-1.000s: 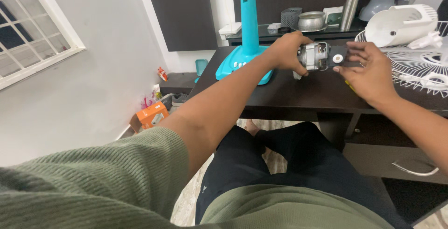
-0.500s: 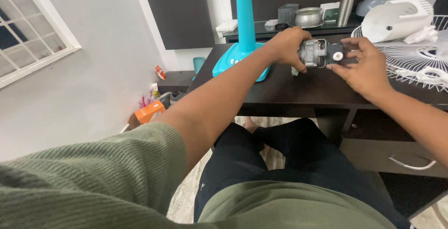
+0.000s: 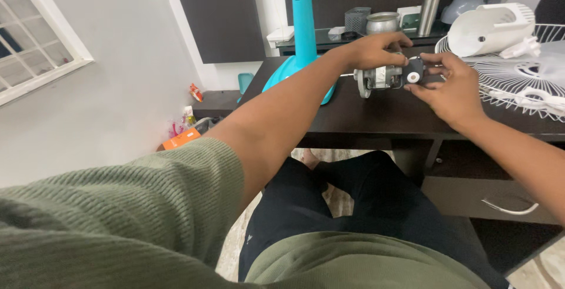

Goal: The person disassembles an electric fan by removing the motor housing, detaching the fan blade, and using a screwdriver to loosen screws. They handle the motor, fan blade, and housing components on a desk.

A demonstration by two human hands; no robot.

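Bare metal motor (image 3: 379, 78), matt dark table (image 3: 376, 112)

An orange box (image 3: 179, 139) lies on the floor by the white wall, a small red-and-white packet (image 3: 195, 93) sits near the corner, and a colourful packet (image 3: 187, 115) stands between them.

White wall (image 3: 106, 112), barred window (image 3: 35, 42), dark desk (image 3: 376, 112), perhaps tiled floor (image 3: 235, 248)

Ribbed green sleeve (image 3: 147, 206); black trousers (image 3: 353, 201)
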